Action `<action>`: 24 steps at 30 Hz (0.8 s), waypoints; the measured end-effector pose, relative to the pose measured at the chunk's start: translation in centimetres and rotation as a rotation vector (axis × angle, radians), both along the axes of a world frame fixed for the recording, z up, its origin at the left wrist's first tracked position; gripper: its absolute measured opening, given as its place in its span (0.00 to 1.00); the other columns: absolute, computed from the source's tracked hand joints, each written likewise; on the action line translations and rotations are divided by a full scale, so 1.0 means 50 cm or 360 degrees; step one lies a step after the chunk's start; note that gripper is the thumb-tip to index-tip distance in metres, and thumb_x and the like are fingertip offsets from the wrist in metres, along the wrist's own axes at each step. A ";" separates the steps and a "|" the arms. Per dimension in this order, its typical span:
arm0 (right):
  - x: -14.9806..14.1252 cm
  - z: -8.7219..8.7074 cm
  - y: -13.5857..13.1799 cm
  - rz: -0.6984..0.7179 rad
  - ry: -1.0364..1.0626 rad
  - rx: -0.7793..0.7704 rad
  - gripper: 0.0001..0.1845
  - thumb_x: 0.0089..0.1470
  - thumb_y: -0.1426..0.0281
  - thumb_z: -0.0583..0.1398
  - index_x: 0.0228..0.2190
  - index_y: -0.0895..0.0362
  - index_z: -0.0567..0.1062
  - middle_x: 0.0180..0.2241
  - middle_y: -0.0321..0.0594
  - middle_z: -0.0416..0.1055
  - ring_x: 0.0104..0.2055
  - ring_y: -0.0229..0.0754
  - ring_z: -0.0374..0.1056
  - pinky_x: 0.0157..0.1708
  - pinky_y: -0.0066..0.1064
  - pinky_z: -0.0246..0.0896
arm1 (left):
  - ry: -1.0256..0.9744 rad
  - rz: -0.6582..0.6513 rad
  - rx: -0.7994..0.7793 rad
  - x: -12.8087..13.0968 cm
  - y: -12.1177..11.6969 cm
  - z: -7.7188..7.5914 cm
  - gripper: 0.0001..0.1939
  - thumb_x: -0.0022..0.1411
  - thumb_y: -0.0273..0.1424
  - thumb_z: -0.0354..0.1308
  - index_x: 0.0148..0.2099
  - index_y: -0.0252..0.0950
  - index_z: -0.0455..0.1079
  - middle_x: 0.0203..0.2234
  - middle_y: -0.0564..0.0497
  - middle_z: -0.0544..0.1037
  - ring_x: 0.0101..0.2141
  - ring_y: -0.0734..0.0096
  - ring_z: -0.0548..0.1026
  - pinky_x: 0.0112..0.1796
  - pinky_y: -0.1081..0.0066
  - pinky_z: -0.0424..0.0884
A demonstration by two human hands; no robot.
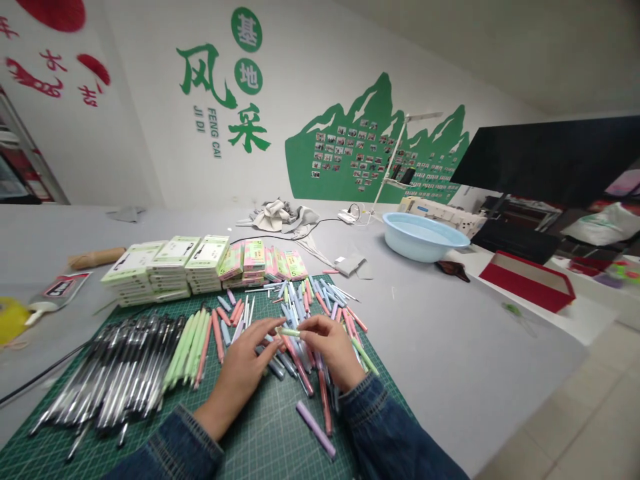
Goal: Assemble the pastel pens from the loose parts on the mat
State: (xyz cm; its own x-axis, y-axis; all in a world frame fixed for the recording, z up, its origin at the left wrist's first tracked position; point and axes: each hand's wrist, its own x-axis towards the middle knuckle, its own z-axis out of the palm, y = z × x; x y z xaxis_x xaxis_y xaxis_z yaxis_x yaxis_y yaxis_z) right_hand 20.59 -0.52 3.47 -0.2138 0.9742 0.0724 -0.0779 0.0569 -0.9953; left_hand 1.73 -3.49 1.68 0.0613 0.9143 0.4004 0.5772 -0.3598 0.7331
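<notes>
A short light-green pen piece (289, 332) is pinched between the fingertips of both hands above a loose pile of pens. My left hand (246, 365) grips its left end, and my right hand (334, 348) closes on its right end. Blue, pink and green pen parts (295, 303) lie scattered under and beyond the hands. To the left, light-green pens (189, 350) lie side by side, next to a thick row of clear pens with black parts (117, 373). One purple pen barrel (316, 430) rests apart, near me on the green cutting mat (255, 440).
Behind the mat stand stacked white-and-green boxes (173, 257) and pink-and-green boxes (254, 257). A glue tube (60, 292) and a yellow tape roll (13, 321) lie at left. At right are a blue basin (425, 239), a sewing machine (445, 217) and a red box (527, 283).
</notes>
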 end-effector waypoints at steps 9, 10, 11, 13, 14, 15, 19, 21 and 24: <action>-0.025 0.010 -0.016 -0.0057 0.0672 -0.0245 0.09 0.43 0.69 0.67 0.30 0.59 0.78 0.25 0.34 0.70 0.25 0.33 0.63 0.28 0.24 0.59 | -0.0567 -0.0061 -0.0403 0.021 -0.009 0.005 0.14 0.56 0.38 0.61 0.44 0.40 0.74 0.37 0.51 0.80 0.35 0.66 0.77 0.36 0.69 0.74; -0.026 0.006 -0.013 -0.0064 0.0771 -0.0306 0.09 0.43 0.69 0.68 0.30 0.59 0.78 0.26 0.34 0.69 0.25 0.32 0.62 0.27 0.24 0.59 | -0.0646 -0.0072 -0.0429 0.026 -0.010 0.002 0.15 0.55 0.37 0.61 0.44 0.39 0.73 0.36 0.51 0.80 0.36 0.66 0.77 0.36 0.69 0.75; -0.026 0.002 -0.011 -0.0080 0.0842 -0.0358 0.10 0.43 0.68 0.68 0.29 0.59 0.78 0.25 0.34 0.69 0.24 0.31 0.62 0.26 0.23 0.59 | -0.0720 -0.0090 -0.0447 0.030 -0.010 -0.002 0.16 0.54 0.36 0.62 0.45 0.39 0.73 0.37 0.50 0.79 0.37 0.66 0.77 0.37 0.69 0.75; -0.027 -0.003 -0.006 -0.0134 0.0914 -0.0434 0.10 0.41 0.68 0.69 0.27 0.59 0.77 0.25 0.34 0.68 0.24 0.30 0.61 0.25 0.22 0.60 | -0.0838 -0.0135 -0.0475 0.039 -0.012 -0.009 0.16 0.53 0.35 0.63 0.45 0.38 0.71 0.37 0.50 0.79 0.39 0.65 0.77 0.39 0.67 0.75; -0.026 -0.005 -0.005 -0.0159 0.0927 -0.0461 0.10 0.41 0.67 0.70 0.26 0.59 0.77 0.25 0.34 0.67 0.23 0.30 0.61 0.25 0.21 0.60 | -0.0876 -0.0157 -0.0490 0.042 -0.013 -0.011 0.16 0.53 0.34 0.63 0.45 0.38 0.71 0.38 0.50 0.79 0.39 0.65 0.77 0.40 0.67 0.75; -0.026 -0.005 -0.004 -0.0177 0.0927 -0.0477 0.11 0.40 0.67 0.70 0.25 0.59 0.76 0.25 0.33 0.67 0.23 0.30 0.61 0.24 0.21 0.60 | -0.0896 -0.0175 -0.0507 0.046 -0.014 -0.012 0.16 0.52 0.34 0.63 0.45 0.38 0.71 0.37 0.50 0.79 0.39 0.65 0.77 0.40 0.67 0.75; -0.022 -0.005 -0.003 -0.0214 0.0809 -0.0425 0.11 0.42 0.66 0.69 0.26 0.59 0.75 0.25 0.33 0.66 0.24 0.30 0.60 0.25 0.22 0.59 | -0.0775 -0.0170 -0.0527 0.043 -0.016 -0.002 0.16 0.54 0.36 0.62 0.44 0.37 0.71 0.37 0.48 0.78 0.37 0.63 0.77 0.34 0.68 0.75; -0.018 -0.003 -0.003 -0.0271 0.0678 -0.0298 0.10 0.46 0.65 0.67 0.27 0.58 0.75 0.26 0.34 0.68 0.26 0.32 0.62 0.27 0.23 0.59 | -0.0613 -0.0090 -0.0456 0.026 -0.013 0.010 0.14 0.57 0.38 0.59 0.44 0.37 0.71 0.38 0.48 0.78 0.37 0.64 0.77 0.34 0.68 0.74; -0.012 0.001 -0.004 -0.0308 0.0519 -0.0048 0.10 0.52 0.63 0.63 0.27 0.57 0.74 0.30 0.37 0.70 0.31 0.36 0.64 0.31 0.26 0.61 | -0.0424 0.0211 -0.0256 -0.020 0.000 0.035 0.14 0.62 0.39 0.52 0.44 0.38 0.72 0.38 0.49 0.79 0.37 0.65 0.76 0.38 0.67 0.72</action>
State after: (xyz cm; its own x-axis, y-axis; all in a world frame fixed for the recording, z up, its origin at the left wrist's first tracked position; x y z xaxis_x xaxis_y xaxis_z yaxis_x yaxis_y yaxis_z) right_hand 19.99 -0.74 3.51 0.0038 0.9970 0.0770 -0.3818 0.0726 -0.9214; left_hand 0.74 -3.51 3.43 -0.1499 0.9601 0.2360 0.3918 -0.1615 0.9058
